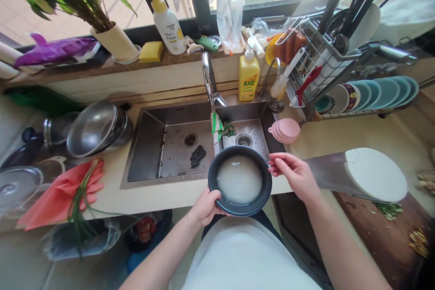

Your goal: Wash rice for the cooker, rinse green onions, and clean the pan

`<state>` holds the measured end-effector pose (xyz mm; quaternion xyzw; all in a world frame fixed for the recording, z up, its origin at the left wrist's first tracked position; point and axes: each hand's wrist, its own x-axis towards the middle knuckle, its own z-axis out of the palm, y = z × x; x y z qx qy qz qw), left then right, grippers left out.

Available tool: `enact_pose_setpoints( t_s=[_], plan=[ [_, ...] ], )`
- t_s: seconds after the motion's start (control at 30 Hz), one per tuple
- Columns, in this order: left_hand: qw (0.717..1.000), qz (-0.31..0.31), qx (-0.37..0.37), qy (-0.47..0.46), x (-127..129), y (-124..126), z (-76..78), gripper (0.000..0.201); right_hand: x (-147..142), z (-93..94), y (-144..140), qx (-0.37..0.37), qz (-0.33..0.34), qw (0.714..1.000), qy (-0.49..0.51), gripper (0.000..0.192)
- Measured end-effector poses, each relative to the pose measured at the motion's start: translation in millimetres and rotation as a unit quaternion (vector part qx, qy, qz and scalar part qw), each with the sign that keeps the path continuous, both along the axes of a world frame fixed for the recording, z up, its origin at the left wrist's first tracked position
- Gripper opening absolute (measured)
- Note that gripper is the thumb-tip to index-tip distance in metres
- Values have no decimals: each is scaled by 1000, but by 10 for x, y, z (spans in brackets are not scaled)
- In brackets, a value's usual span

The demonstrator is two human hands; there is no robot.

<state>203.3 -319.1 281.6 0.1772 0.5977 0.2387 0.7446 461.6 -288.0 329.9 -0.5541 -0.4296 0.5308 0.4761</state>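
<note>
The dark round pot [239, 180] sits level between the person's two hands, held over the front edge of the surface [152, 199] just before the right-hand basin of the sink [159, 145]. It holds cloudy, milky water. The left hand [206, 206] lies at the pot's lower left, fingers curled under and around the rim, carrying its weight. The right hand [294, 173] lies at the pot's right side, thumb and forefinger pressed together in a pinch at the rim, the other fingers loosely bent. Being round, the pot has no long axis; the basin lies straight ahead of it, away from the body.

In that basin, directly beyond the pot, are the drain [244, 140] and a green-and-white cloth [220, 129] draped over the divider. The tap [210, 79] rises above the divider, its spout turned toward the right basin. A dark scrubber [197, 155] lies in the left basin. A pink lid [284, 130] rests just right of the sink, near the right hand, and a yellow bottle of dish soap [248, 76] stands behind. A white round lid [375, 174] lies farther right, well apart.
</note>
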Motion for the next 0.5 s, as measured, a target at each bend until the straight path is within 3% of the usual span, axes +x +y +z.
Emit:
enact_pose_setpoints(
  t_s=[0.1,0.2,0.3,0.37,0.43,0.5],
  plan=[
    [1000,21,15,-15,50,2,83,21,83,291,92,101,-51,994,-2,26],
    [999,31,39,-8,68,27,183,17,31,309,349,189,-118,974,-48,29],
    [998,35,54,12,26,86,289,16,-44,-4,624,173,-81,966,-175,33],
    [998,22,54,18,-37,164,352,16,-36,-269,660,144,-103,959,-221,30],
    [998,-7,61,22,-123,257,402,16,0,-513,476,89,-164,954,-233,34],
    [996,-47,73,30,-233,320,435,16,-16,-741,31,24,-221,949,-225,38]
  ],
)
